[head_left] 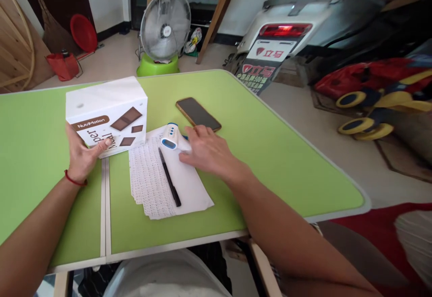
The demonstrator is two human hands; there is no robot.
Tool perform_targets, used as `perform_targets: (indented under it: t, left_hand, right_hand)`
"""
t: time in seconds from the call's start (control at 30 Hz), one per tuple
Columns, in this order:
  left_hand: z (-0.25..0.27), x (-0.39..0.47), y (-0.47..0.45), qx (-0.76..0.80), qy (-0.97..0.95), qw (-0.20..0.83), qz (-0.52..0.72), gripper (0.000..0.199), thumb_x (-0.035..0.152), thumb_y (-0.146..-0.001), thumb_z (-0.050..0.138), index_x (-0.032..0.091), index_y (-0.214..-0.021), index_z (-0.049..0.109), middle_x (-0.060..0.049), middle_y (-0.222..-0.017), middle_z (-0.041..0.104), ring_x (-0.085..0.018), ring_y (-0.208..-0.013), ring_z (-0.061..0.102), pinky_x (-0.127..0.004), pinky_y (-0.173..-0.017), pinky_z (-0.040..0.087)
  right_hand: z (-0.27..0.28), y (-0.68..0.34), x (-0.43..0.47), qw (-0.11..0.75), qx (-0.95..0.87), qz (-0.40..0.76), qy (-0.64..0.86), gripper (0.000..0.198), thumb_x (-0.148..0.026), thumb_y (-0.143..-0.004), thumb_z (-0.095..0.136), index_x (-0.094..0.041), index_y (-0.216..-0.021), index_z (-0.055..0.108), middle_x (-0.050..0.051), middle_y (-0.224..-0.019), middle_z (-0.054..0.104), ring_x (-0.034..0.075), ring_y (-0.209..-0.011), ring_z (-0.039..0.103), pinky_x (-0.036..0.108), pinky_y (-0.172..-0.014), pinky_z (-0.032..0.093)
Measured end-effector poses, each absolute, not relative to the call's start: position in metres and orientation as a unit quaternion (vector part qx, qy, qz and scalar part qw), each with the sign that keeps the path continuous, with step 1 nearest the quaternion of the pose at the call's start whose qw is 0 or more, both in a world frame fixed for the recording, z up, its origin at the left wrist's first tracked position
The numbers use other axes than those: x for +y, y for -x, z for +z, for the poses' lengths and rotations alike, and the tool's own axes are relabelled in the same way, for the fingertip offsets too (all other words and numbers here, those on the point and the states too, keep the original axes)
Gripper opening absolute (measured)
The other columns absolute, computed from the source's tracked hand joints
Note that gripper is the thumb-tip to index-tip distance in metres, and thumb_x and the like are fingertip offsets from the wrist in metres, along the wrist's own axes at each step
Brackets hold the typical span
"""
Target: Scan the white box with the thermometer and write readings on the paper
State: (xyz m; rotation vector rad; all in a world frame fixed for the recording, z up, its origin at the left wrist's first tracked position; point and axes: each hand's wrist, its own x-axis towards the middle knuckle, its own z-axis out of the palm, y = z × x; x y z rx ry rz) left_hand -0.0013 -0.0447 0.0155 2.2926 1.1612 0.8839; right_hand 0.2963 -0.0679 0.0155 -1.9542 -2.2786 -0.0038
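My left hand grips the lower near corner of a white NutriMotion box, its thumb on the printed front and the other fingers mostly hidden. The box is tilted over the green table. My right hand closes around the handle of a white and blue infrared thermometer, with thumb and index finger on either side. The thermometer is over the top of some written paper sheets. A black pen lies across those sheets. Just beyond my right hand is a dark smartphone in a yellowish-edged case.
The green table has a pale rim and a seam left of the papers. Behind it a fan stands by a green basin. A scooter is parked at the right, near a blue and yellow wheeled toy.
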Motion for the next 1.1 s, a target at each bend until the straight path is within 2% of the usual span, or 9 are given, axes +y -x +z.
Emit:
perform_targets:
  t: [0.1, 0.27, 0.4, 0.5, 0.6, 0.67, 0.73, 1.1]
  left_hand:
    - [0.013, -0.038, 0.005, 0.425, -0.782, 0.266, 0.372, 0.06, 0.064, -0.072, 0.071, 0.022, -0.113, 0.06, -0.008, -0.111, 0.069, -0.036, -0.125, 0.052, -0.053, -0.087, 0.054]
    - [0.009, -0.034, 0.006, 0.433, -0.694, 0.359, 0.449, 0.05, 0.051, -0.065, 0.082, 0.019, -0.097, 0.061, -0.01, -0.109, 0.07, -0.032, -0.105, 0.064, -0.05, -0.085, 0.057]
    - [0.009, -0.038, 0.003, 0.433, -0.654, 0.375, 0.495, 0.053, 0.043, -0.063, 0.086, 0.016, -0.098, 0.058, -0.012, -0.113, 0.067, -0.03, -0.102, 0.065, -0.046, -0.086, 0.057]
    - [0.007, -0.04, 0.002, 0.466, -0.616, 0.362, 0.521, 0.062, 0.043, -0.061, 0.087, 0.015, -0.105, 0.055, -0.013, -0.113, 0.066, -0.029, -0.102, 0.064, -0.045, -0.084, 0.057]
    - [0.004, -0.044, -0.001, 0.477, -0.576, 0.384, 0.541, 0.066, 0.041, -0.061, 0.087, 0.015, -0.111, 0.053, -0.013, -0.113, 0.066, -0.029, -0.101, 0.066, -0.044, -0.084, 0.057]
    - [0.003, -0.047, -0.006, 0.453, -0.559, 0.434, 0.542, 0.064, 0.04, -0.064, 0.085, 0.015, -0.113, 0.053, -0.013, -0.116, 0.066, -0.029, -0.101, 0.066, -0.044, -0.084, 0.057]
    - [0.002, -0.052, -0.012, 0.436, -0.55, 0.47, 0.535, 0.061, 0.039, -0.065, 0.085, 0.015, -0.113, 0.054, -0.013, -0.116, 0.066, -0.029, -0.1, 0.067, -0.043, -0.084, 0.057]
    - [-0.002, -0.06, -0.02, 0.45, -0.537, 0.492, 0.517, 0.062, 0.039, -0.064, 0.086, 0.013, -0.112, 0.055, -0.014, -0.115, 0.066, -0.027, -0.097, 0.066, -0.039, -0.081, 0.055]
  right_hand:
    - [0.015, -0.299, -0.063, 0.028, -0.746, 0.074, 0.661, 0.035, -0.031, -0.081, 0.052, -0.011, -0.109, 0.058, 0.02, -0.105, 0.063, 0.031, -0.091, 0.059, 0.036, -0.068, 0.043]
    - [0.012, -0.301, -0.059, 0.067, -0.738, 0.129, 0.659, 0.025, -0.027, -0.078, 0.052, -0.015, -0.098, 0.061, 0.012, -0.092, 0.066, 0.025, -0.082, 0.062, 0.033, -0.066, 0.042]
    - [0.015, -0.292, -0.063, 0.22, -0.691, 0.148, 0.672, 0.032, -0.028, -0.072, 0.057, -0.016, -0.101, 0.061, 0.013, -0.098, 0.066, 0.027, -0.086, 0.062, 0.037, -0.071, 0.047]
    - [0.019, -0.275, -0.078, 0.37, -0.657, 0.313, 0.578, 0.032, -0.032, -0.067, 0.063, -0.019, -0.096, 0.059, 0.008, -0.092, 0.066, 0.022, -0.08, 0.062, 0.035, -0.069, 0.049]
    - [0.02, -0.256, -0.099, 0.456, -0.596, 0.499, 0.434, 0.021, -0.037, -0.071, 0.061, -0.021, -0.082, 0.054, 0.0, -0.071, 0.058, 0.014, -0.063, 0.055, 0.031, -0.061, 0.048]
    - [0.016, -0.245, -0.112, 0.452, -0.531, 0.616, 0.367, 0.022, -0.041, -0.073, 0.06, -0.021, -0.08, 0.053, -0.003, -0.064, 0.053, 0.012, -0.055, 0.051, 0.029, -0.053, 0.045]
    - [0.012, -0.237, -0.119, 0.443, -0.492, 0.67, 0.335, 0.024, -0.04, -0.071, 0.064, -0.021, -0.078, 0.053, -0.004, -0.061, 0.052, 0.011, -0.051, 0.048, 0.027, -0.048, 0.042]
    - [0.006, -0.224, -0.126, 0.398, -0.479, 0.687, 0.374, 0.026, -0.034, -0.066, 0.069, -0.02, -0.078, 0.051, -0.005, -0.063, 0.051, 0.009, -0.051, 0.046, 0.027, -0.051, 0.043]
